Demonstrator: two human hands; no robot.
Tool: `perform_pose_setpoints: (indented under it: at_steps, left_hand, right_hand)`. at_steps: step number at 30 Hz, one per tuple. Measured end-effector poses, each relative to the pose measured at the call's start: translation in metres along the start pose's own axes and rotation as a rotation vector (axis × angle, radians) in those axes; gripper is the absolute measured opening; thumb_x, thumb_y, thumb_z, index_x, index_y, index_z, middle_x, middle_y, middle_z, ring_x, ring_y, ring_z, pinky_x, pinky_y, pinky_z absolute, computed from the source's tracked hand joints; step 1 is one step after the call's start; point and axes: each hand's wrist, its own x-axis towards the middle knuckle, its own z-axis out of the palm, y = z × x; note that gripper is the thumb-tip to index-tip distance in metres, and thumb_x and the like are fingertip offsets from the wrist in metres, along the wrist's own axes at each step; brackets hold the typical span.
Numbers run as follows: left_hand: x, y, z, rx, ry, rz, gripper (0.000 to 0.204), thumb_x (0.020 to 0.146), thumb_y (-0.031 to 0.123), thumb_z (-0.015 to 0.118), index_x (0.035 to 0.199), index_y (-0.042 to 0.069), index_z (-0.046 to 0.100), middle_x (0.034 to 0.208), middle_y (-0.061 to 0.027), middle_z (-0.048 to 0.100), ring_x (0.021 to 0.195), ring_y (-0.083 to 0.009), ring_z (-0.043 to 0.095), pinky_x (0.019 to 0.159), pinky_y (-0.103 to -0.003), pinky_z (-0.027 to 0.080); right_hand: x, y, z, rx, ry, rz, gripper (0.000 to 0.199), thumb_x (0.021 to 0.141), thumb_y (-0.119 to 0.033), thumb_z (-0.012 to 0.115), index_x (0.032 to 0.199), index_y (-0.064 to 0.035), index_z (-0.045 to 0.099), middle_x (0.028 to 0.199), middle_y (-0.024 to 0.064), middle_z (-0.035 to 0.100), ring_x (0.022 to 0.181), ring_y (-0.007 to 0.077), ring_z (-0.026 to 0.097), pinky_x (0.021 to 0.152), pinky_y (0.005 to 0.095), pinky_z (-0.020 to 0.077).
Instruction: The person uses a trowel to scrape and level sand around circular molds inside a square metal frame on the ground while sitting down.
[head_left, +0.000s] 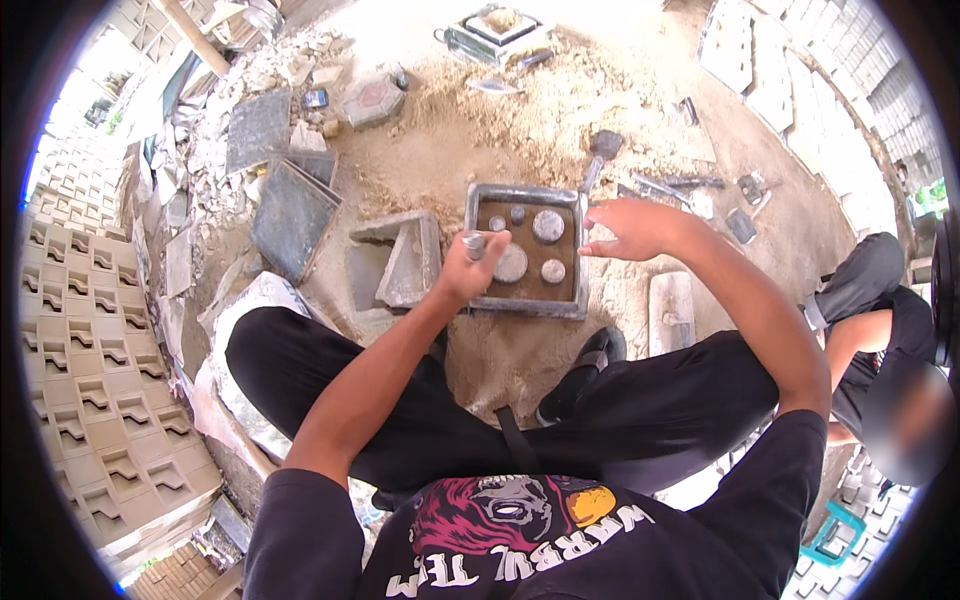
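Observation:
In front of me lies a rectangular grey frame packed with brown sand. Several round grey discs of different sizes sit in the sand, among them a large one at the upper right and a smaller one below it. My left hand is closed around a small silvery, ribbed cylinder over the frame's left side, beside a large disc. At the frame's right edge my right hand holds nothing, its fingers apart; whether the fingertips touch the rim I cannot tell.
A grey box-like block stands left of the frame. Dark flat slabs and rubble lie further left. Beyond are loose sand, a trowel-like tool and another frame. A person sits at the right.

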Motion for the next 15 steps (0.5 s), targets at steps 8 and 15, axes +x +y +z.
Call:
perform_pose_setpoints:
  at_steps: [8,15]
  left_hand:
    - [0.002,0.018,-0.003,-0.125,-0.012,-0.022,0.045,0.100,0.028,0.056,0.060,0.010,0.047,0.057,0.0103,0.040,0.052,-0.0010,0.034,0.046,-0.024,0.024]
    - [0.010,0.009,0.007,0.025,0.078,-0.008,0.044,0.100,0.026,0.056,0.060,0.012,0.045,0.056,0.0100,0.039,0.051,-0.0016,0.033,0.045,-0.024,0.026]
  right_hand:
    - [-0.008,-0.009,-0.008,0.163,-0.047,-0.020,0.059,0.093,-0.055,0.053,0.121,-0.0033,0.058,0.119,0.0219,0.061,0.112,0.0357,0.059,0.093,0.0457,0.0475]
    - [0.001,0.001,-0.002,0.060,0.022,-0.026,0.060,0.093,-0.055,0.055,0.121,-0.0024,0.058,0.114,0.0216,0.063,0.110,0.0355,0.060,0.092,0.0450,0.0483]
